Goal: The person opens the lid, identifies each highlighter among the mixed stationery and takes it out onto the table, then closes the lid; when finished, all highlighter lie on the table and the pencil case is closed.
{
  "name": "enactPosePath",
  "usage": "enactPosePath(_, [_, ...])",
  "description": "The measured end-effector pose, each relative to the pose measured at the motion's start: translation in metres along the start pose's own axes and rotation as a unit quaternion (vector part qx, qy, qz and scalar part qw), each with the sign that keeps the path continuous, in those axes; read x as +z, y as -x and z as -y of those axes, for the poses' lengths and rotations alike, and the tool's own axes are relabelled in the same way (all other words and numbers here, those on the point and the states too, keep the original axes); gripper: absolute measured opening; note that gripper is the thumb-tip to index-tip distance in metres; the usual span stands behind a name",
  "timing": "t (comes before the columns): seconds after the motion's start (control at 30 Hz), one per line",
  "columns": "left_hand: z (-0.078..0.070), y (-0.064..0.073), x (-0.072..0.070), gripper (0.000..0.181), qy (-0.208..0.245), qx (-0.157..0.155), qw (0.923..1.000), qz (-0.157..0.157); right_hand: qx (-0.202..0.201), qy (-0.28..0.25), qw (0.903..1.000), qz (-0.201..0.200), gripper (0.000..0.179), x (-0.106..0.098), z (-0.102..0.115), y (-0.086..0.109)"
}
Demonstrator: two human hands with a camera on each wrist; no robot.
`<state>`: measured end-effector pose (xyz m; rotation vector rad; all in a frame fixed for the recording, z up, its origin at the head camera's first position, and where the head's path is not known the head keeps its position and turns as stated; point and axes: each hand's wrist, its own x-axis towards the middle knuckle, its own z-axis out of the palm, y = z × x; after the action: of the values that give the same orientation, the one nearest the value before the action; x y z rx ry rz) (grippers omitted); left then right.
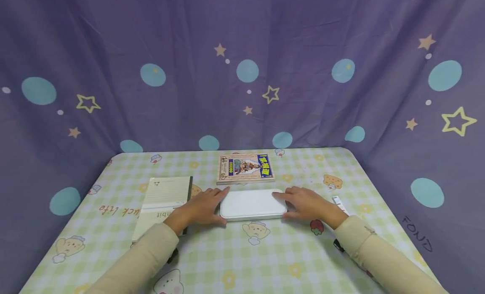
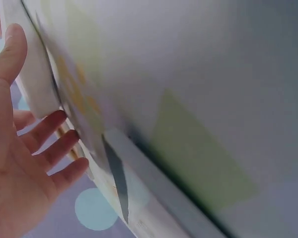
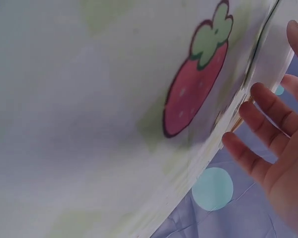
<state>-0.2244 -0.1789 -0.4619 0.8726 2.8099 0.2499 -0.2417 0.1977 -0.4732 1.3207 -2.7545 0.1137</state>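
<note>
From my distant seat, the nearest things are two cream cloth sleeves [image 1: 132, 260] reaching over a green-and-white checked tablecloth with printed cartoons [image 1: 261, 268]. Ahead of them, the bare left hand [image 1: 203, 205] and the bare right hand [image 1: 308, 205] face each other, well apart, with a flat white rectangular box with rounded corners [image 1: 253, 204] between them. I read each hand as clamped on its own end of the box, thumb by the near side and forefinger at the top or far side, the remaining fingers loosely spread; how firmly they press, I cannot tell.

For any move from here, I judge the crosswise lie matters most: the box sits directly inward from either grip, its long axis running from left hand to right, and neither hand is nearer. Its short ends point at the two palms; the top is plain, so I cannot say which end is the front.

Left of the left grip, partly hidden by that forearm, lies a cream notebook with lined paper and a dark edge [image 1: 168, 191]. Beyond both grips rests a peach-bordered illustrated book or flat box [image 1: 246, 167], and behind it hangs a purple fabric curtain with stars and turquoise spots [image 1: 189, 33]
</note>
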Motion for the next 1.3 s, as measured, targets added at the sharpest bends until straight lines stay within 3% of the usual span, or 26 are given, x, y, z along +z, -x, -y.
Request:
enactPosePath(0.5, [0.008, -0.008, 0.007, 0.105, 0.003, 0.007, 0.9997, -0.023, 0.031, -0.02, 0.9991, 0.021, 0.075, 0.0, 0.002, -0.002])
enactPosePath(0.8, [0.01, -0.006, 0.011, 0.102, -0.03, 0.029, 0.9978, -0.052, 0.025, -0.013, 0.9993, 0.023, 0.075, 0.001, 0.004, -0.008])
enactPosePath(1.3, [0.003, -0.012, 0.007, 0.096, -0.093, 0.048, 0.9935, -0.044, -0.013, 0.036, 0.9993, -0.006, 0.068, 0.001, 0.002, -0.01])
